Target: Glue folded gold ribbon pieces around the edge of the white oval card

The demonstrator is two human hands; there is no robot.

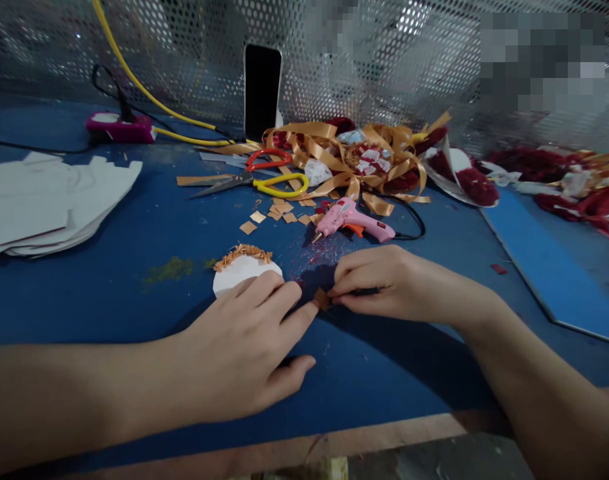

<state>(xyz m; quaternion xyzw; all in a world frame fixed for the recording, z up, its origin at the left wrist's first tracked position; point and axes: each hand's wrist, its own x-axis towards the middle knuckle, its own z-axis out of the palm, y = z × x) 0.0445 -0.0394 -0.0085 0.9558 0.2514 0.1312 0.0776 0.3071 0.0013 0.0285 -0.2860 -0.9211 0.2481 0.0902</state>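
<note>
A small golden-brown ribbon square (pixel 322 299) is between my two hands. My right hand (pixel 379 283) has thumb and fingers pinched at the square's right edge. My left hand (pixel 259 333) rests palm down, thumb apart, its index fingertip touching the square's left side. Partly hidden under the left hand's curled fingers is a round white disc (pixel 247 272). Along the disc's far rim runs a row of folded golden-brown ribbon bits (pixel 243 253). Beyond my hands lie a pink glue gun (pixel 352 219), loose ribbon squares (pixel 283 209) and scissors (pixel 264 177) with red and yellow handles.
Gold ribbon (pixel 334 150) is heaped at the back, near a propped phone (pixel 262 92). White sheets (pixel 49 203) are stacked on the left, below a purple power strip (pixel 120 128). A blue board (pixel 554 260) lies at right. Perforated metal (pixel 184 60) stands behind the blue table (pixel 149 300).
</note>
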